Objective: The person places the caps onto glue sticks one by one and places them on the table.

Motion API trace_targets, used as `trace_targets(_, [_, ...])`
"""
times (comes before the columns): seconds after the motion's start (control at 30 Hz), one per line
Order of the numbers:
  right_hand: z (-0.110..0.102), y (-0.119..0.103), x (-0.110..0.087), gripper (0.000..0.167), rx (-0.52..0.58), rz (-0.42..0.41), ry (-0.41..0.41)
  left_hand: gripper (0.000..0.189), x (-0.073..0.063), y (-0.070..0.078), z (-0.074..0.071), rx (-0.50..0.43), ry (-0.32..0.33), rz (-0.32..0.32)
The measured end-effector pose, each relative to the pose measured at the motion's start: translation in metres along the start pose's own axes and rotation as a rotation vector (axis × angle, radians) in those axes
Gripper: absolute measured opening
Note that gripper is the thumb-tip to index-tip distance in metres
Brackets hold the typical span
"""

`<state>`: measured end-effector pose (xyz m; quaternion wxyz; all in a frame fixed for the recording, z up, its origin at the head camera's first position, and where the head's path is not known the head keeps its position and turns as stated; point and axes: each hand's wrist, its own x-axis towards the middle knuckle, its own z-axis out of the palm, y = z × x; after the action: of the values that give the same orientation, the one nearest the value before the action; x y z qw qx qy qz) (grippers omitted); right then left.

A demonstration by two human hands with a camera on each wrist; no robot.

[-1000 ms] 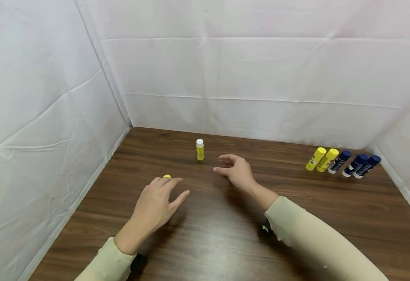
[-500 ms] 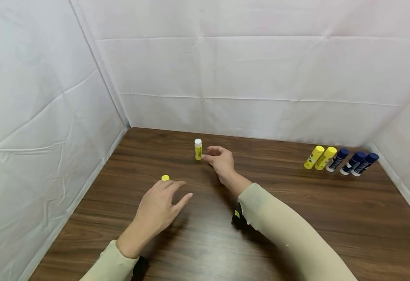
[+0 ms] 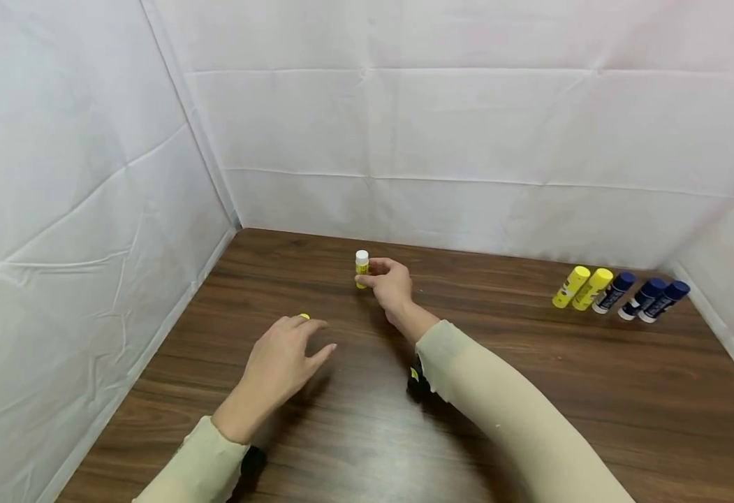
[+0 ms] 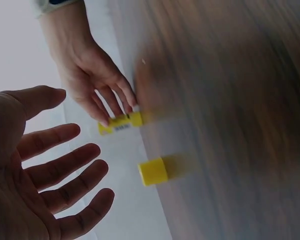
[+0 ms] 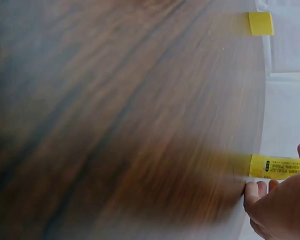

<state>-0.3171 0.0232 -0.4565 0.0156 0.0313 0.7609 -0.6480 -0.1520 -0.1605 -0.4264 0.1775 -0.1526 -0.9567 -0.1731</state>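
Observation:
A yellow glue stick (image 3: 362,268) with a white top stands upright near the back of the table. My right hand (image 3: 393,288) pinches its lower body between thumb and fingers. In the right wrist view, dark print shows on the yellow glue stick (image 5: 275,166) beside the right hand (image 5: 285,202). My left hand (image 3: 279,363) hovers palm down, fingers spread, holding nothing. Just beyond its fingers is a short yellow cap (image 4: 153,171), mostly hidden by the hand in the head view. In the left wrist view the left hand (image 4: 50,175) is apart from the cap.
On the right, two yellow glue sticks (image 3: 582,288) and three navy ones (image 3: 640,299) with white bases stand in a row on the brown wooden table (image 3: 480,307). White cloth walls (image 3: 454,140) close off the back and sides.
My right hand has moved left to the glue stick, and its thumb and fingers have closed on it. The left hand has stayed nearly still beside the yellow cap.

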Motion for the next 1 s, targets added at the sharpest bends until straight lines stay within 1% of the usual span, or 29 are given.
trace_targets(0.2, [0.004,-0.002,-0.002,0.036,-0.014,0.010,0.034,0.033,0.000,-0.011,0.004,0.004,-0.022,-0.035])
trace_targets(0.37, [0.006,-0.001,-0.002,0.038,-0.045,0.005,0.069,0.034,-0.003,-0.015,0.006,0.008,-0.036,-0.061])
trace_targets(0.5, [0.007,-0.001,-0.001,0.034,-0.067,0.005,0.080,0.032,-0.004,-0.018,0.007,0.007,-0.042,-0.072])
trace_targets(0.6, [0.008,-0.001,-0.001,0.029,-0.069,0.000,0.082,0.031,-0.001,-0.021,0.007,0.007,-0.037,-0.078])
trace_targets(0.8, [0.007,-0.005,-0.006,0.027,-0.081,-0.030,0.070,0.030,0.005,-0.026,0.006,0.014,-0.028,-0.088])
trace_targets(0.9, [0.007,-0.005,-0.010,0.026,-0.087,-0.030,0.060,0.030,0.007,-0.028,0.007,0.015,-0.035,-0.100])
trace_targets(1.0, [0.007,-0.004,-0.014,0.027,-0.085,-0.026,0.055,0.031,0.010,-0.030,0.008,0.022,-0.057,-0.116])
